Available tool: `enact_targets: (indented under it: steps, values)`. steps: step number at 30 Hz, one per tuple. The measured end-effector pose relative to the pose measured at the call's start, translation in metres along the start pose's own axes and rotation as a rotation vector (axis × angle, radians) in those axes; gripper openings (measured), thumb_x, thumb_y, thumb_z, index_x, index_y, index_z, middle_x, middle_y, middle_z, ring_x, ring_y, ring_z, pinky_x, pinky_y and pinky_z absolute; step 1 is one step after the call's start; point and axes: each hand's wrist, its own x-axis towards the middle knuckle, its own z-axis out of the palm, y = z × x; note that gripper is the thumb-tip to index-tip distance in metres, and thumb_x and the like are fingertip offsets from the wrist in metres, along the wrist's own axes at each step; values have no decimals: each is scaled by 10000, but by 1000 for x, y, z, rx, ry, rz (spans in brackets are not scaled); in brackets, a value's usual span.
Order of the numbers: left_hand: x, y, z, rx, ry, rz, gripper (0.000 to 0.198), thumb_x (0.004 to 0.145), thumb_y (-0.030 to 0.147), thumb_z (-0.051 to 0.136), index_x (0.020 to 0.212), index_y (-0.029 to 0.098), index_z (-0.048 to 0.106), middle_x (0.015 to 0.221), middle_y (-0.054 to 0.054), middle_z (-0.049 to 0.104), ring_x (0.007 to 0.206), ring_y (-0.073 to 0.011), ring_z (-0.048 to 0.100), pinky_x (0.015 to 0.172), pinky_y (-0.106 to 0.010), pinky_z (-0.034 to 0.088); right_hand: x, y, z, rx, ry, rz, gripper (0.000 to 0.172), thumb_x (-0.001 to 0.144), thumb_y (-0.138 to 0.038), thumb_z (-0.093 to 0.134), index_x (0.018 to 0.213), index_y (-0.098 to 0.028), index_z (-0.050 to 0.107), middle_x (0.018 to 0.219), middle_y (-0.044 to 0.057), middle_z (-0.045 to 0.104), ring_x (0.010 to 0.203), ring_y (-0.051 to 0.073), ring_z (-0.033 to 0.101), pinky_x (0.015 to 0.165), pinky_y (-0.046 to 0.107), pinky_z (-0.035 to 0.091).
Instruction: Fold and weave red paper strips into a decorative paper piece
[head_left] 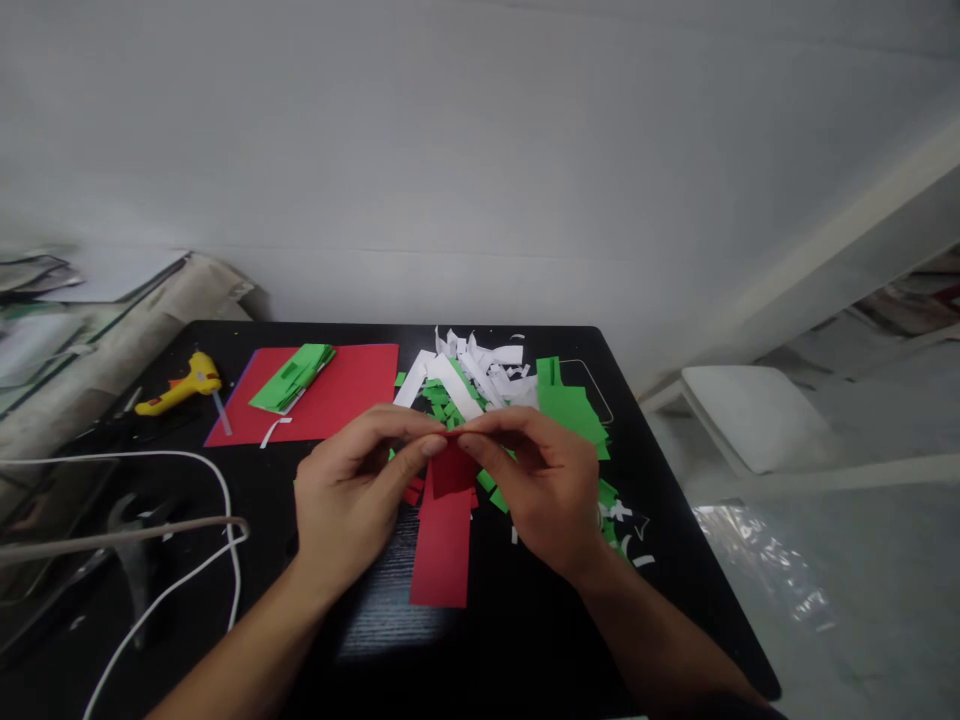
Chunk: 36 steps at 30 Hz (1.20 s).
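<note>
Between thumbs and fingers, my left hand [360, 490] and my right hand [536, 480] pinch the top of a red paper strip [441, 550]. Its upper part looks folded over, with a darker flap hanging in front, and the long lower part reaches down toward me. Both hands are closed on the same fold, thumbs nearly side by side. Behind them lie white paper strips [495, 370] and small green paper scraps [442, 403]. A few red scraps [412, 490] show beside the strip, partly hidden by my left hand.
A red sheet [360, 375] with a stack of green paper strips [292, 377] lies at the back left, beside a yellow glue gun [184, 385]. Green sheets [574, 410] are at the right. A white cable [232, 500] loops over the black table's [375, 640] left side. A white stool [750, 415] stands beyond the right edge.
</note>
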Motion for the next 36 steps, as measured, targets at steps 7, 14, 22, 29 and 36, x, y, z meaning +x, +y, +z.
enact_targets:
  steps: [7,14,22,29,36]
  values:
    - [-3,-5,2,20,-24,54,114,965,146,724,1002,248,758,933,25,751,834,-98,688,718,-206,552,0,-3,2,35,-2,67,76,893,-204,810,908,-278,804,864,-6,808,773,163,763,732,311,656]
    - [-3,-5,-2,132,-2,70,111,989,183,705,1015,261,778,913,28,773,770,-93,690,662,-197,527,1,-3,1,34,-5,114,46,882,-226,826,900,-263,807,855,-12,804,766,140,756,718,261,635]
    - [-1,2,-2,-92,-159,22,302,1008,164,643,1285,272,697,1030,-21,791,898,-127,732,823,-220,609,9,0,-3,283,10,277,119,845,-240,858,943,-283,806,861,-32,802,790,106,748,710,195,612]
    - [1,7,-1,-116,-190,-38,318,960,136,686,1253,260,700,1030,-21,776,852,-120,731,826,-223,628,12,8,-4,273,27,288,64,850,-268,861,904,-288,834,870,-26,815,786,97,754,728,184,624]
    - [1,6,0,-76,-161,-25,314,904,71,699,1165,244,725,987,-2,770,853,-105,723,795,-188,620,10,4,-2,200,71,264,69,812,-264,882,865,-259,839,820,2,822,754,140,780,711,236,663]
